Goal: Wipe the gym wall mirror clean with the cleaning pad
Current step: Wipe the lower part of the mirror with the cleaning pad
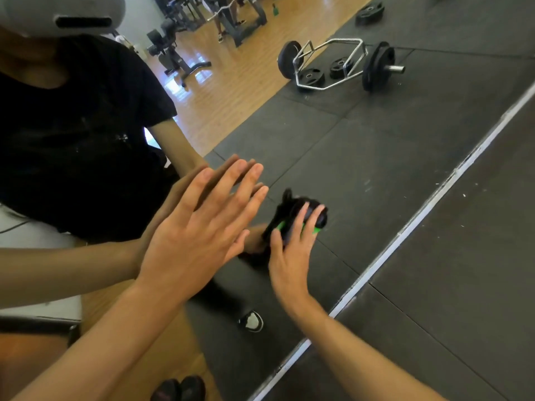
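The wall mirror [362, 146] fills most of the view and reflects the gym floor and a person in a black shirt. My left hand [199, 227] lies flat against the glass with straight, spread fingers, meeting its own reflection. To its right, my right hand [292, 256] holds a black and green cleaning pad [301, 218] against the mirror, fingers curved over it. The pad looks blurred. Its glass-side face is hidden.
The mirror's pale bottom edge [419, 218] runs diagonally from upper right to lower left, with black rubber floor mats [463, 285] below it. Reflected in the glass are a hex bar with weight plates [341, 65], exercise machines [173, 53] and a shoe [252, 321].
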Available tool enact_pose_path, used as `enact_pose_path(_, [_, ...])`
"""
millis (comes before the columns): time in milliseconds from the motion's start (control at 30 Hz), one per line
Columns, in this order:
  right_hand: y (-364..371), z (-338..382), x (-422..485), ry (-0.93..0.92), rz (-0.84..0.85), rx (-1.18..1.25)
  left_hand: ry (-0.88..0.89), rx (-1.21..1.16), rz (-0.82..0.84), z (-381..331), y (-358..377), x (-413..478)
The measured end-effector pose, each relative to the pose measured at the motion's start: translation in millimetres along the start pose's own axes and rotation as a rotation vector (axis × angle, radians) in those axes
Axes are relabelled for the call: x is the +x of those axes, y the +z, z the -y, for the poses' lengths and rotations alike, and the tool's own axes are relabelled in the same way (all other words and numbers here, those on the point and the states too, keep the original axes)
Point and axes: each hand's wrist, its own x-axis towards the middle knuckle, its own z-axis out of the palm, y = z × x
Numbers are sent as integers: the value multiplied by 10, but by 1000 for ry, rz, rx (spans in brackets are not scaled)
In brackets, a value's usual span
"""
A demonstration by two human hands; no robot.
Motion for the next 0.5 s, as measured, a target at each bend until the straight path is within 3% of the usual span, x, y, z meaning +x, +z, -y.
enact_pose_path(133, [-411, 580, 1382, -69, -293, -21, -3, -15, -10, 6, 1, 9])
enact_pose_path(267, [-240, 547, 1263, -130, -337, -99, -12, -27, -17, -8, 20, -2])
enact_pose_path(333, [44, 248, 527, -171, -232, -133, -8, -33, -28, -19, 30, 4])
enact_pose_path(433, [291, -172, -703, -107, 55, -158, -10, -52, -27, -10, 27, -8])
enact_pose_path(500, [292, -323, -911, -78, 136, -153, -6, -45, -25, -10, 29, -25])
